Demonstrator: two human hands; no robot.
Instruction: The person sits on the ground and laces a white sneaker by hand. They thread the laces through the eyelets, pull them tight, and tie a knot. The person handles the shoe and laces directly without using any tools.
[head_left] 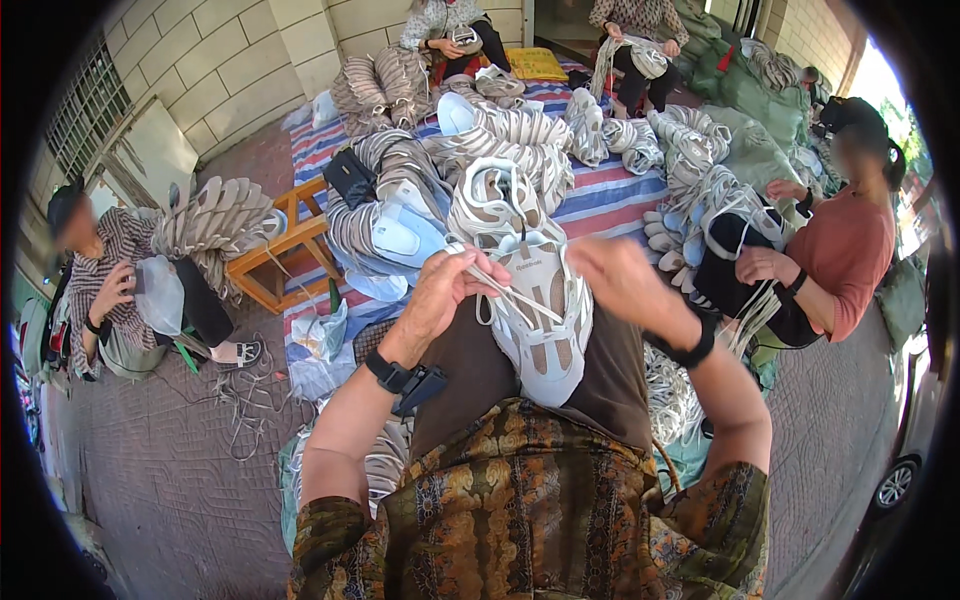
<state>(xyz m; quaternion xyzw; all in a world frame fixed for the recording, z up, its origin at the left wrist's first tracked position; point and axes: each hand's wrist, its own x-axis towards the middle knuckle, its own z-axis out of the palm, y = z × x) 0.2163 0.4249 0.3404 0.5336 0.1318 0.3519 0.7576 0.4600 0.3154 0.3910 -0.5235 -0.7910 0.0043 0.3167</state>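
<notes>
A white and taupe shoe upper (555, 355) lies across my lap, its toe toward me. My left hand (435, 290) is closed at its left edge, pinching a pale shoelace (520, 298) between thumb and fingers. The lace runs slantwise over the tongue and eyelet area. Beside the upper's right edge, my right hand (612, 278) is smeared by motion, so its fingers and anything in them cannot be made out. Just beyond my knees, another upper (490, 195) of the same colours rests against the far end of this one.
Bundles of stacked uppers (395, 225) cover a striped sheet (610, 195) ahead. A wooden stool (285, 250) stands at the left. Loose laces (672, 395) hang by my right thigh. Co-workers sit left, right (850, 235) and at the back, some handling uppers or laces.
</notes>
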